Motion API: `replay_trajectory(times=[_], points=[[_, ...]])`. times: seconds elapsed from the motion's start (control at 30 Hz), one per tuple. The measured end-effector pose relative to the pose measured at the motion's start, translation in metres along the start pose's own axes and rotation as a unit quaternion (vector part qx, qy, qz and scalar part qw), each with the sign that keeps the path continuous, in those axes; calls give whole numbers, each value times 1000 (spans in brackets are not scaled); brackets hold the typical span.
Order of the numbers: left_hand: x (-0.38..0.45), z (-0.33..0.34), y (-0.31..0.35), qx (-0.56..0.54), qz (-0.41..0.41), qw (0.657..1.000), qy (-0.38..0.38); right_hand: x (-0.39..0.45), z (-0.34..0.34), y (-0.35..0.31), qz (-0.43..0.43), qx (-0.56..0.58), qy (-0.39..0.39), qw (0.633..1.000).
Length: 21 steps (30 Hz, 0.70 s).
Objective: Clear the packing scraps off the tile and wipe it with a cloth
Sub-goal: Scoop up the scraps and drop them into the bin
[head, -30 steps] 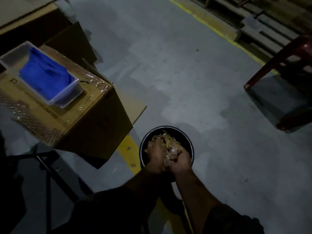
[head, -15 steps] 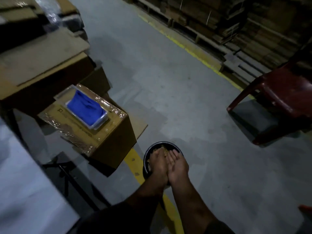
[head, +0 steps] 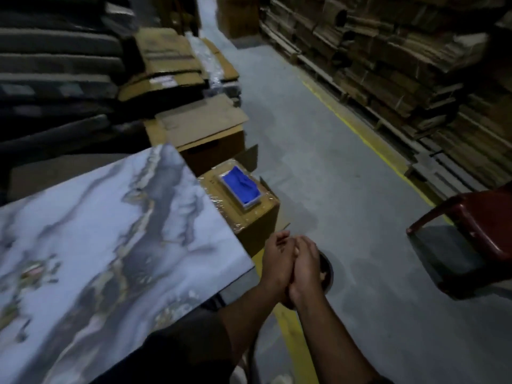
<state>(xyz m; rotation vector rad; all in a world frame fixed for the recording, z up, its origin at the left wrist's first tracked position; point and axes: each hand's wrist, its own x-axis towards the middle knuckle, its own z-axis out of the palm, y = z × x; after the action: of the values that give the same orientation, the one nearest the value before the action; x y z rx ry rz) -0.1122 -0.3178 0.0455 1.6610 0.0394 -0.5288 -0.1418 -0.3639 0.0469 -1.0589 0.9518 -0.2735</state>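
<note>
— Grey floor runs between cardboard stacks. Where's the tile?
— Marbled tile fills the left, with a box just beyond its corner.
— And the cloth?
— Blue cloth lies in a tray on that box.
— Hands?
— Left hand and right hand press together, fingers straight, holding nothing, above a dark bin.

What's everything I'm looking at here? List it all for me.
tile: one, grey-white marbled, left foreground
cloth: one, blue, in a clear tray
tray: one, clear, on the taped box
taped box: one, brown, beside the tile
bin: one, dark, on the floor under the hands
chair: one, red, right
cardboard stacks: many, brown, right and rear
floor line: yellow
left hand, right hand: pressed together, holding nothing
</note>
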Motion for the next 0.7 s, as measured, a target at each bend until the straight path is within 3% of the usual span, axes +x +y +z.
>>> replay_trajectory(times=[0.13, 0.3, 0.43, 0.7], points=[[-25, -78, 13, 16, 42, 997, 66, -44, 59, 14, -13, -49, -88, 995], [-43, -186, 4, -20, 41, 990, 136, -92, 138, 54, -9, -79, -145, 986], [-56, -283, -17, -59, 34, 983, 168, -136, 202, 91, -2, -94, -190, 977], [-85, -473, -51, -21, 28, 981, 188, -218, 340, 179, 13, -134, -260, 956]])
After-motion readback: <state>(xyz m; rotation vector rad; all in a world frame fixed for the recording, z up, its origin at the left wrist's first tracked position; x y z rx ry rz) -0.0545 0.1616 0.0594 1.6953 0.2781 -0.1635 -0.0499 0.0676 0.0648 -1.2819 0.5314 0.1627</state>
